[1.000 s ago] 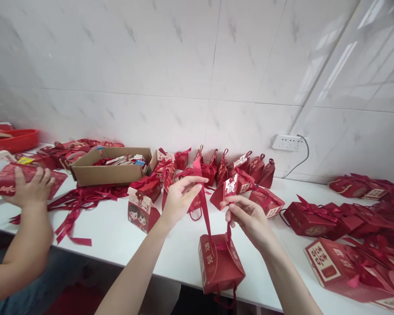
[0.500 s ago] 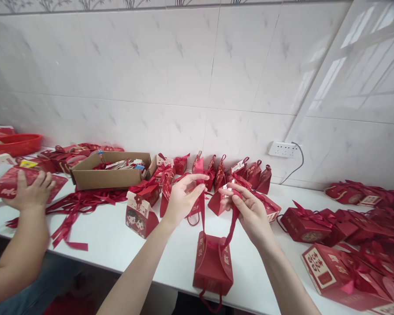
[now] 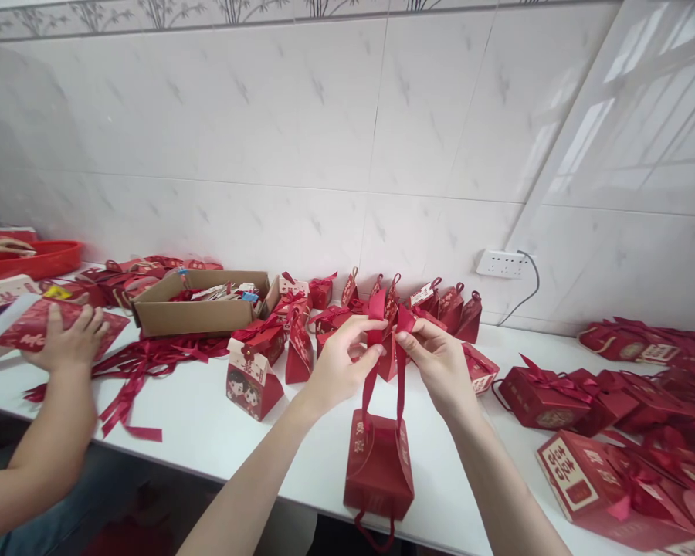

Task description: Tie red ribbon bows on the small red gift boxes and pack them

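Note:
A small red gift box (image 3: 379, 471) stands near the table's front edge, with a cord handle (image 3: 376, 534) hanging over its near side. From its top a red ribbon (image 3: 401, 386) rises in two strands. My left hand (image 3: 347, 359) pinches the left strand between thumb and fingers. The right strand is pinched in my right hand (image 3: 434, 351), a short way to the right. Both hands are above the box, apart from each other, and the ribbon ends stick up past the fingers.
Behind my hands stand several red boxes (image 3: 452, 307) along the wall; more boxes (image 3: 608, 494) crowd the right. A cardboard box (image 3: 197, 316) holds tags, with loose ribbons (image 3: 133, 378) before it. At left a co-worker's hand (image 3: 69, 336) holds flat red packaging. A socket strip (image 3: 503, 264) is on the wall.
Both hands have come closer together above the box, and the ribbon strands now stand nearly parallel. Another person's hand has appeared at the red basin on the far left.

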Demonstrator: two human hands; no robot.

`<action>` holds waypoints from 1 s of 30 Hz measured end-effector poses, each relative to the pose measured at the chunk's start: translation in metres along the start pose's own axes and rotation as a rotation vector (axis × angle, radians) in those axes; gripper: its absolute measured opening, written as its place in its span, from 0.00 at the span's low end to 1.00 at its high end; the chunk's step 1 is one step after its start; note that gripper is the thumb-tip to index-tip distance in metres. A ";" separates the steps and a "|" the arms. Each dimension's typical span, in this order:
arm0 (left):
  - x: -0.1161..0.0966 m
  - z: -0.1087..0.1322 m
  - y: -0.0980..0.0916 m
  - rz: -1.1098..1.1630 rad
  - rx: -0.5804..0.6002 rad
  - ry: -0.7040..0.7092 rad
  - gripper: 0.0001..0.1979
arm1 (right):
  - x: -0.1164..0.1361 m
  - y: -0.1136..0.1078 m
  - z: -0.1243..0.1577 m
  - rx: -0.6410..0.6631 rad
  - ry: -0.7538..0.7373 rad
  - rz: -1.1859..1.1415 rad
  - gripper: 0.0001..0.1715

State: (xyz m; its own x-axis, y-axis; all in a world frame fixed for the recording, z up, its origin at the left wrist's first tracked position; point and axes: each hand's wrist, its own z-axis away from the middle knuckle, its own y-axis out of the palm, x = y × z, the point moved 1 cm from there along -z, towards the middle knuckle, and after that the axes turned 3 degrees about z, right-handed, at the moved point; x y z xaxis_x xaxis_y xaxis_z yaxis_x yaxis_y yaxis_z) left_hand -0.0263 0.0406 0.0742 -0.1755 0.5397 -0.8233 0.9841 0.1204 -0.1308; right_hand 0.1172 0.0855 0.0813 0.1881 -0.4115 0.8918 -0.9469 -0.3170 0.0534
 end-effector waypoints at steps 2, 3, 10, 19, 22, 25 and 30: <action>-0.001 0.001 0.002 0.001 0.026 -0.005 0.11 | 0.001 -0.001 -0.001 -0.062 -0.001 -0.028 0.14; -0.002 0.002 0.003 0.004 0.039 -0.010 0.11 | 0.002 -0.002 -0.001 -0.088 0.008 -0.045 0.15; -0.004 0.001 0.013 0.077 0.046 -0.063 0.16 | 0.008 -0.001 0.001 -0.056 0.022 0.017 0.16; -0.011 -0.002 0.014 0.362 0.107 -0.156 0.11 | 0.010 -0.006 -0.004 0.056 0.070 0.104 0.20; -0.012 -0.003 0.013 0.410 0.115 -0.250 0.10 | 0.013 -0.006 -0.004 0.146 0.087 0.156 0.16; -0.015 -0.004 0.012 0.447 0.100 -0.344 0.10 | 0.016 -0.007 -0.001 0.180 0.065 0.178 0.16; -0.022 -0.003 0.009 0.405 0.080 -0.338 0.10 | 0.021 -0.009 0.001 0.313 0.072 0.101 0.17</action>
State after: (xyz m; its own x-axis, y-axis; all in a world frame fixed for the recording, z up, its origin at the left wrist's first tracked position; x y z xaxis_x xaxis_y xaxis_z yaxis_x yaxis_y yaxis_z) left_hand -0.0141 0.0323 0.0924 0.2251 0.2299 -0.9468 0.9725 -0.1132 0.2037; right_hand 0.1297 0.0794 0.0989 0.0684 -0.3964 0.9155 -0.8319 -0.5292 -0.1670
